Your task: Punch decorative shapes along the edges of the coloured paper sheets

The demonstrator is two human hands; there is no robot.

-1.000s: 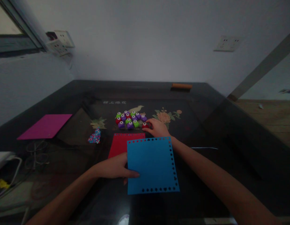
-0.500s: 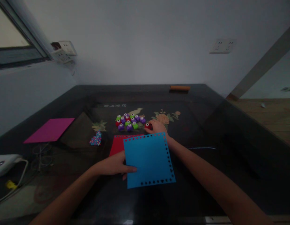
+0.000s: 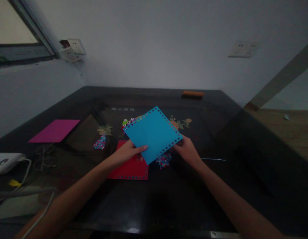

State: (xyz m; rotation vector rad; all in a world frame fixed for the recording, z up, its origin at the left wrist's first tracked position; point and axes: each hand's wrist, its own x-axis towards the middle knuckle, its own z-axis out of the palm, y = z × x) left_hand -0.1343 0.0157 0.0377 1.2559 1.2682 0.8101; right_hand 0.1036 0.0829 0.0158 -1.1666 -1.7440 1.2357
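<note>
A blue square sheet [image 3: 152,133] with punched holes along its edges is lifted off the dark table [image 3: 218,109] and turned like a diamond. My left hand [image 3: 127,152] pinches its lower left edge, and my right hand [image 3: 186,150] pinches its right corner. Under it lies a red punched sheet [image 3: 129,167]. A small heap of coloured punched bits [image 3: 163,160] sits just below the blue sheet. Small green, purple and red craft punches [image 3: 126,122] peek out behind the sheet's upper left edge.
A magenta sheet [image 3: 54,130] lies at the left. Another heap of coloured bits [image 3: 100,142] sits left of the red sheet. A white device with cables [image 3: 6,161] is at the far left. An orange bar [image 3: 193,93] rests at the table's back edge.
My right hand left the punches and took the blue sheet's right corner. Both hands raised and rotated the sheet, uncovering the red sheet and a heap of bits.
</note>
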